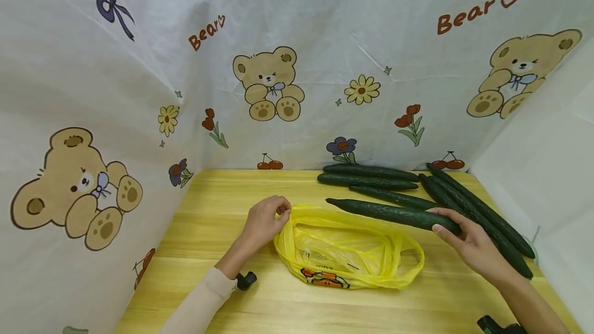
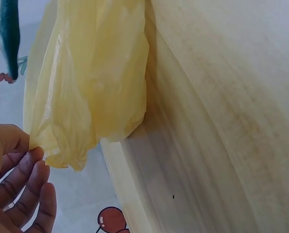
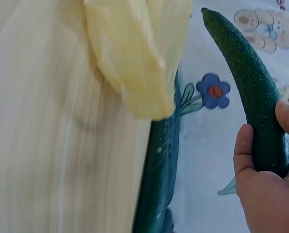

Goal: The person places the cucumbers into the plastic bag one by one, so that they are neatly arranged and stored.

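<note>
A yellow plastic bag [image 1: 343,251] stands on the table with its mouth spread wide and an orange cartoon print on its near side. My left hand [image 1: 269,218] pinches the bag's left edge between thumb and forefinger; the left wrist view shows the bag [image 2: 91,77] hanging from those fingertips. In my right hand [image 1: 468,241] is a long dark green cucumber [image 1: 390,212], gripped near its thick end. Its thin tip points left, over the far rim of the bag. The right wrist view shows the cucumber [image 3: 253,82] raised, with thumb and fingers round its lower end.
Several more cucumbers [image 1: 371,183] lie at the back of the wooden table [image 1: 223,195], and others [image 1: 482,210] lie slantwise along its right side. A white sheet printed with bears [image 1: 325,66] encloses the back and sides.
</note>
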The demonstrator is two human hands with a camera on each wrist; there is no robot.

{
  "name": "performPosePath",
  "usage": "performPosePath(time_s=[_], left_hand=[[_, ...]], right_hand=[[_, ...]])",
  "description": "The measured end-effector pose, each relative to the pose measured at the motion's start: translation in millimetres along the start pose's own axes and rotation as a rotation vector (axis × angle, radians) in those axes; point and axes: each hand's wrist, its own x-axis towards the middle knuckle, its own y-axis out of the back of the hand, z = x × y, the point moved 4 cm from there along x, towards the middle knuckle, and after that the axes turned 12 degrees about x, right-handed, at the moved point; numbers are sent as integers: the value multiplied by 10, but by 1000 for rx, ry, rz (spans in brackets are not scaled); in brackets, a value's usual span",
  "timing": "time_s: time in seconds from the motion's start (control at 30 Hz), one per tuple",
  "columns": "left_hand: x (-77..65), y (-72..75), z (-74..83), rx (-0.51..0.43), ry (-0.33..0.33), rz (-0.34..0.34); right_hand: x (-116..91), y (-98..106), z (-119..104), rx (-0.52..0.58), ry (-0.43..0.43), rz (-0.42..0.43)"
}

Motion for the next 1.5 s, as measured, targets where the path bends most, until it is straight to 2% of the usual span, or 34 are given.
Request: performPosePath(time_s=[0.2,0.57,0.77,0.93,1.03,1.2,1.33,1.5], left_hand=[[26,-6,-14,20,1,-18],[84,90,43,-26,-2,-31],[71,107,68,-89,16,-60],[41,118,105,-118,4,-69],[38,160,128,-115,-16,-42],[60,315,166,-122,-30,19],[93,415,186,-156,-24,25],[113,470,203,-215,-3,4]], right_hand=[[25,-147,-116,48,38,-58],[175,-532,-63,114,82,-177],[266,-825,-111,53,91,-182],[316,-1004,-149,-8,112,-169],[311,-1047,-147,-30,115,-158],[300,-1051,-109,-29,84,-161],[302,-1049,-64,-43,54,-167],[301,-1058,-36,-52,45,-173]])
